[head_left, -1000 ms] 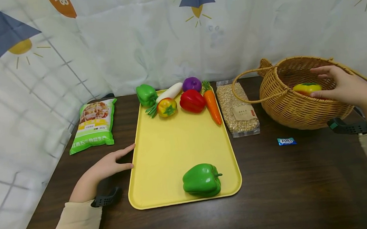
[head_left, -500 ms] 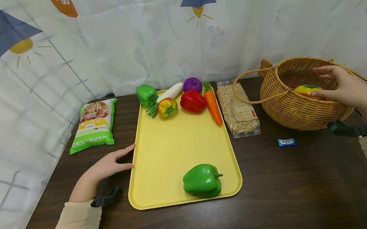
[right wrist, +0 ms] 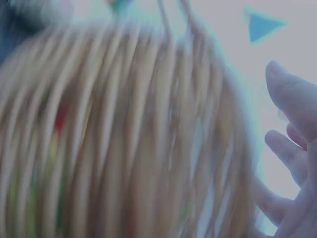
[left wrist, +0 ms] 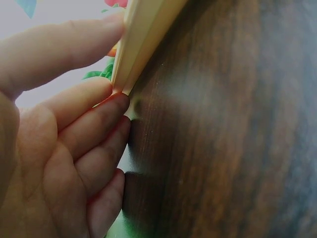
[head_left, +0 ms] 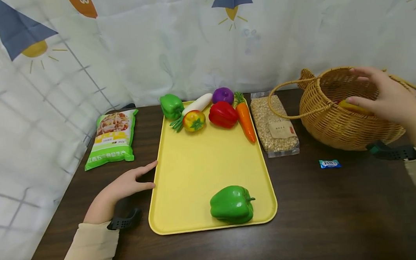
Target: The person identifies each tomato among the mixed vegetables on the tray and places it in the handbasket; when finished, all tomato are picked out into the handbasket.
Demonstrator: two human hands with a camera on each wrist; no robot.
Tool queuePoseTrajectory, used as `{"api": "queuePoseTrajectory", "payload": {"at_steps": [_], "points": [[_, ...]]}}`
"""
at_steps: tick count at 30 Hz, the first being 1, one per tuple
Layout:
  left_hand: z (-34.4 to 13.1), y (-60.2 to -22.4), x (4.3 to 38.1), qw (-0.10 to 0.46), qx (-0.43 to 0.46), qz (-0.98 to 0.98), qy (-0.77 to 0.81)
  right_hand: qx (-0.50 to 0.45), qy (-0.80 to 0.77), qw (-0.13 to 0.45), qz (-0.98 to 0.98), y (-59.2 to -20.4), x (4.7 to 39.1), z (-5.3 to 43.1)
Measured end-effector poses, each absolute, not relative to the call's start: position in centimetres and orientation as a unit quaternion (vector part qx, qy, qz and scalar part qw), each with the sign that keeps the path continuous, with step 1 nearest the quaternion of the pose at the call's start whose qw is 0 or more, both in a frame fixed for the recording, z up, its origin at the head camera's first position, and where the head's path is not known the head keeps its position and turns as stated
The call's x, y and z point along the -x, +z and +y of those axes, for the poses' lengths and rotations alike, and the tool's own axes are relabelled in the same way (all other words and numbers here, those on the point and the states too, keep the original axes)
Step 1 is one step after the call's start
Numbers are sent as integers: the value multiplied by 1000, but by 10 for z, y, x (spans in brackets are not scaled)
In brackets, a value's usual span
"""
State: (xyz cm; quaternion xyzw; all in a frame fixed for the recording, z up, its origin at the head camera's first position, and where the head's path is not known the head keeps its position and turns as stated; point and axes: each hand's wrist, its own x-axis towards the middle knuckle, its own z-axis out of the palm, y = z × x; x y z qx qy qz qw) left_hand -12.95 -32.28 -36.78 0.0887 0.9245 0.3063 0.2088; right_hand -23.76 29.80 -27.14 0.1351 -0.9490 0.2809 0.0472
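My left hand touches the left edge of the yellow tray with thumb and fingertips; in the left wrist view the straight fingers meet the tray's side. Over the mouth of the wicker basket, my right hand has its fingers spread around nothing. Partly hidden by the basket rim and the thumb, a yellow toy vegetable or fruit lies inside. The right wrist view is blurred, with red, yellow and green showing through the basket's weave and the right hand beside it.
A large green bell pepper lies at the tray's near end. At its far end are a red pepper, a carrot and several other toy vegetables. Nearby lie a bag of grain, a green food packet and a blue wrapper.
My right hand has let go of the yellow toy, which sits lower in the basket, and has risen slightly. The left hand keeps its place at the tray; the head view has shifted a little.
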Motion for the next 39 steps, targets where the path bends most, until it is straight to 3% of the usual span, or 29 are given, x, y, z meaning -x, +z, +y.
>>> {"api": "queuePoseTrajectory", "payload": {"at_steps": [8,15,30,39], "points": [[-324,-369,130,212,-91,922,312,-276,312,50,-908,-250,226,208],[-326,-370,129,210,-92,921,317,-372,345,83,-858,-261,241,131],[-325,-370,130,208,-92,923,310,-395,309,-37,-864,-310,277,23],[-324,-369,129,210,-90,924,307,-401,256,-13,-879,-330,293,-6]]}}
